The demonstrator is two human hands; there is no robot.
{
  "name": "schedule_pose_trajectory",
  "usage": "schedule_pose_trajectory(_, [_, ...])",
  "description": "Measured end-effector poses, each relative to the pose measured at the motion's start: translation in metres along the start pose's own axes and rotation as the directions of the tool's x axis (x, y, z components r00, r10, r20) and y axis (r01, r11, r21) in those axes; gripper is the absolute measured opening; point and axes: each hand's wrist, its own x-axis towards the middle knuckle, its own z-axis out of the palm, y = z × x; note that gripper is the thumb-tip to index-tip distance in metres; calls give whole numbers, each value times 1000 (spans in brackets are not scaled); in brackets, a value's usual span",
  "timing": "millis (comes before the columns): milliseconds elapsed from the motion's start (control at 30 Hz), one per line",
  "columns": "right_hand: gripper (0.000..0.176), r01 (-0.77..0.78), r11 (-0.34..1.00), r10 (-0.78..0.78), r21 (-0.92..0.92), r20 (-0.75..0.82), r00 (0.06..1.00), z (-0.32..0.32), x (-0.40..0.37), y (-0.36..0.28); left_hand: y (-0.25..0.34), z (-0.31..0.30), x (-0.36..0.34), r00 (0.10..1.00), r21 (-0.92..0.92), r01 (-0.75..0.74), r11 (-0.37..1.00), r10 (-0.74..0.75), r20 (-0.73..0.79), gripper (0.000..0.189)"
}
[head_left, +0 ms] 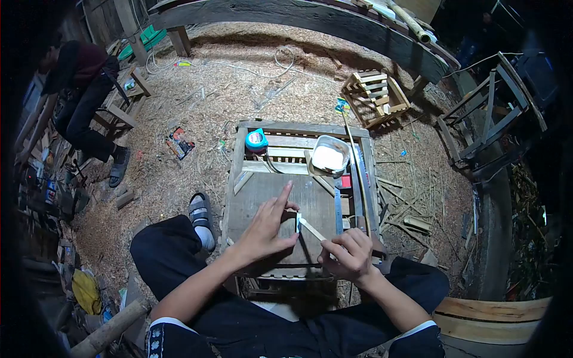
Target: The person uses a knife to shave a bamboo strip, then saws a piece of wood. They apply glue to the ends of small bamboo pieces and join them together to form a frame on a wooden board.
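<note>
My right hand [349, 253] is closed around a flat wooden stick [313, 230] whose tip carries a white paste. That tip meets a small white-and-bluish piece [298, 222] over the brown board. My left hand [270, 227] is beside it, index finger stretched out and thumb apart; no grip on the piece is visible. Under both hands is a low slatted wooden table [250, 209] with a board top. A square white tub [330, 154] of white paste stands at its far right, and a turquoise tape measure [256, 140] at its far left.
A metal ruler [338, 212] and long thin strips [358, 173] lie along the table's right side. Beyond stands a slatted wooden crate [376, 98]. Another person [83, 89] sits at the left. Wood shavings cover the floor, and a heavy beam [298, 15] crosses the back.
</note>
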Motion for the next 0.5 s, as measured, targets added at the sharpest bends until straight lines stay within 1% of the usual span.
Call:
schedule_pose_trajectory(100, [29,4,1000,-4,-2,0,1000,4,0,3,0,1,0,1000,-9,-1,1000,1,3,121])
schedule_pose_trajectory(200, [31,7,999,-6,52,-3,1000,5,1,3,0,1,1,1000,-9,-10,1000,10,0,121])
schedule_pose_trajectory(300, [31,19,998,-16,61,-47,999,4,2,3,0,-1,1,1000,-5,-17,1000,17,-6,121])
schedule_pose_trajectory(400, [28,-25,998,29,57,-62,998,3,2,3,1,0,1,1000,-12,-14,1000,14,-2,121])
schedule_pose_trajectory(500, [28,-70,994,73,90,-37,997,2,3,5,2,0,1,1000,-19,-14,1000,14,3,121])
